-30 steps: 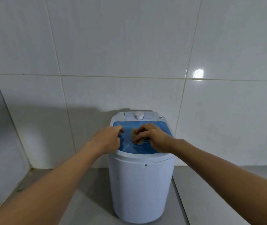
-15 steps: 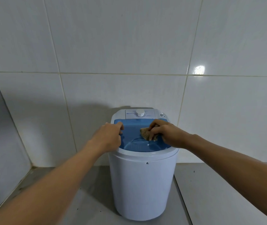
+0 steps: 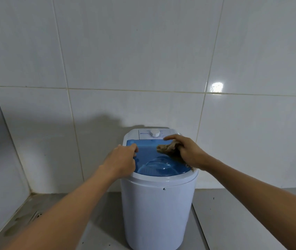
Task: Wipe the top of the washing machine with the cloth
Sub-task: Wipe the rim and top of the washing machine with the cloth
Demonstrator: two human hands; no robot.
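A small white washing machine [image 3: 157, 217] stands on the floor against the tiled wall, with a translucent blue lid [image 3: 149, 156] and a white dial [image 3: 155, 132] on its rear panel. My right hand [image 3: 188, 152] presses a crumpled brown cloth [image 3: 169, 148] onto the right rear part of the lid, the index finger stretched toward the panel. Part of the cloth trails under my wrist to the right rim. My left hand [image 3: 123, 160] grips the lid's left edge, fingers curled over it.
White wall tiles [image 3: 143, 69] rise behind and to the left, forming a corner. The grey floor [image 3: 98, 222] has a drain grate [image 3: 38, 214] at the lower left. A floor seam [image 3: 200, 228] runs along the machine's right side.
My right hand has slid the cloth from the lid's centre to its right rear, near the control panel. My left hand has stayed on the left edge.
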